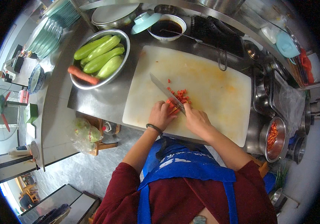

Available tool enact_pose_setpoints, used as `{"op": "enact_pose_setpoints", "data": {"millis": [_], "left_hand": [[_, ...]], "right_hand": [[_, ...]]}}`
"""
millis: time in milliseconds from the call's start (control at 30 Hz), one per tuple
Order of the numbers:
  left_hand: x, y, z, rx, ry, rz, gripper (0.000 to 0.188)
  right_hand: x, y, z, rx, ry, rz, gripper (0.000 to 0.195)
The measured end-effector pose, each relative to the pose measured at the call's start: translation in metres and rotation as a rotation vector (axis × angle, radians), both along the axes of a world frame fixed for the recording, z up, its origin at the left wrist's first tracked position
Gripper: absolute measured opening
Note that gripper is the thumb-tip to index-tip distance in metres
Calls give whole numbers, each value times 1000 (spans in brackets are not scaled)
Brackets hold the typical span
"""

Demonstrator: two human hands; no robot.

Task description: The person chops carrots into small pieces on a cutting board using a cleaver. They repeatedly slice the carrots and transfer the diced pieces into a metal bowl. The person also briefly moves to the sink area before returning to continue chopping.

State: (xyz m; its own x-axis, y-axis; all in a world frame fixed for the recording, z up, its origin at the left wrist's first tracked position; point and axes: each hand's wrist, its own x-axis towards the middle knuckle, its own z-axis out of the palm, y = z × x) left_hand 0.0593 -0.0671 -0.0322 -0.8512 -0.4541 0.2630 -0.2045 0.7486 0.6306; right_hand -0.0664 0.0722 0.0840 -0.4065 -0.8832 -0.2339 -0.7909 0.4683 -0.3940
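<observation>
My right hand grips a kitchen knife, whose broad blade points away and to the left across a white cutting board. Under the fingers of my left hand, orange-red carrot strips are pressed against the board, right beside the blade. Small diced carrot pieces lie heaped on the blade's far side, and one loose bit sits a little farther up. The knife's handle is mostly hidden inside my right hand.
A metal basin of several green zucchini and a whole carrot stands at the left. Behind the board is a bowl of dark liquid with a long-handled utensil. A steel bowl at right holds diced carrot.
</observation>
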Motion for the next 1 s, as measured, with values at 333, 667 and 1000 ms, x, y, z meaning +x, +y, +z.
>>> {"op": "enact_pose_setpoints", "data": {"millis": [333, 667, 1000], "left_hand": [[5, -3, 1, -57, 9, -38, 47], [10, -5, -5, -27, 58, -37, 38], [19, -8, -5, 68, 115, -21, 31]], "right_hand": [[9, -7, -5, 72, -27, 12, 24], [22, -4, -9, 35, -19, 17, 21], [22, 5, 15, 86, -90, 28, 27]]}}
